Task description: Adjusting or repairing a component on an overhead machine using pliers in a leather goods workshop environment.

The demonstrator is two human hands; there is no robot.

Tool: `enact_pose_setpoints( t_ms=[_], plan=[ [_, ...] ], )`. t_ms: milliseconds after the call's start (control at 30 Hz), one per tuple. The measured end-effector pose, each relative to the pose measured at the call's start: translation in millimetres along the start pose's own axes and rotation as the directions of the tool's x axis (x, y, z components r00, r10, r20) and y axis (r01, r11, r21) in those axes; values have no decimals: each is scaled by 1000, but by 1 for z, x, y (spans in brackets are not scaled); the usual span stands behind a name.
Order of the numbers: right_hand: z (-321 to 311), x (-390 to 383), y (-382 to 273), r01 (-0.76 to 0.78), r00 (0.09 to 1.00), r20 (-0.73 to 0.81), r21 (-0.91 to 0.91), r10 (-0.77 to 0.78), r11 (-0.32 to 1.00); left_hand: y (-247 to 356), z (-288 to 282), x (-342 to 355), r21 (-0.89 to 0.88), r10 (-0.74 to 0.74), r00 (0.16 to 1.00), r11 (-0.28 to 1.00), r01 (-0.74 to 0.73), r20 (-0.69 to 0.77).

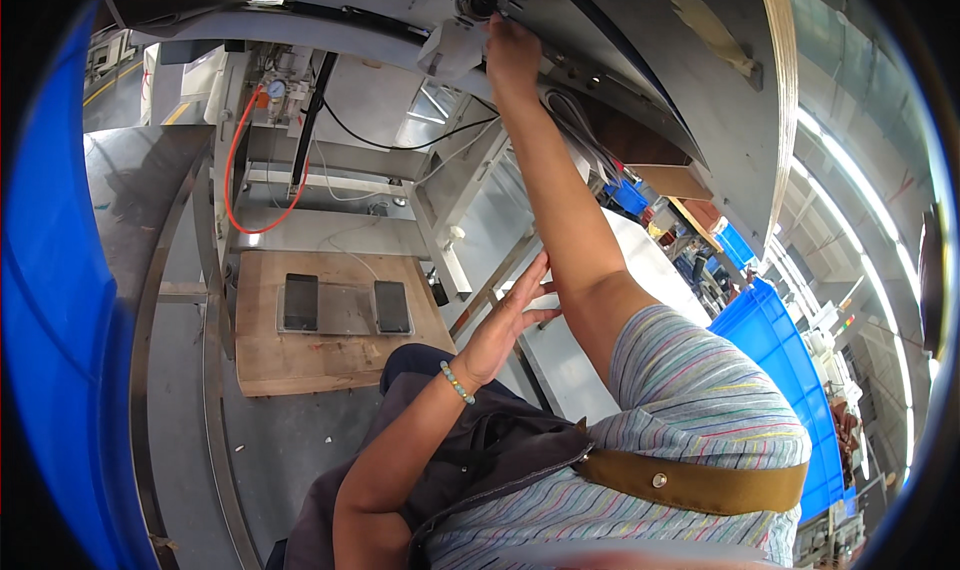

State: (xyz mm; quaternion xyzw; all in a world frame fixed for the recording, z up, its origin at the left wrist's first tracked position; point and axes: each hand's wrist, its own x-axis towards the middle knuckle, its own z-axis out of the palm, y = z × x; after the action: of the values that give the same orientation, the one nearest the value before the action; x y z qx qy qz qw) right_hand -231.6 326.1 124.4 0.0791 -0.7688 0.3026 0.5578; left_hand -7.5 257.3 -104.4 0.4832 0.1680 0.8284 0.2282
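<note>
My right arm stretches up to the underside of the machine table. My right hand (pixel 514 58) is closed, its fingertips at a round dark fitting (pixel 482 4) in a metal ring; what they pinch, if anything, is hidden. Beside that hand hangs a whitish translucent box-shaped piece (pixel 450 50). My left hand (pixel 497 332), with a beaded bracelet (pixel 457 382) at the wrist, is open, fingers stretched out beside my right forearm near the elbow. It holds nothing.
A wooden board (pixel 300 365) below bears two dark pedals (pixel 301 302) on a plate. An orange hose (pixel 231 185) loops beside a pressure gauge (pixel 276 88). Metal frame legs (pixel 207 370) stand left. Blue plastic crates (pixel 785 370) are on the right; a blue surface (pixel 50 300) fills the left.
</note>
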Motion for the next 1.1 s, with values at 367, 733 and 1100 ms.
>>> enact_pose_setpoints(
  t_ms=[367,733,1100],
  plan=[
    [-14,-2,5,95,995,37,-72,-92,993,-2,2,0,13,-14,999,1000,13,40],
    [-19,-4,9,-30,994,107,121,17,992,-5,3,1,18,-33,999,999,32,42],
    [-41,1,-30,-466,846,433,321,311,824,0,6,3,62,-18,998,998,14,65]
  ],
)
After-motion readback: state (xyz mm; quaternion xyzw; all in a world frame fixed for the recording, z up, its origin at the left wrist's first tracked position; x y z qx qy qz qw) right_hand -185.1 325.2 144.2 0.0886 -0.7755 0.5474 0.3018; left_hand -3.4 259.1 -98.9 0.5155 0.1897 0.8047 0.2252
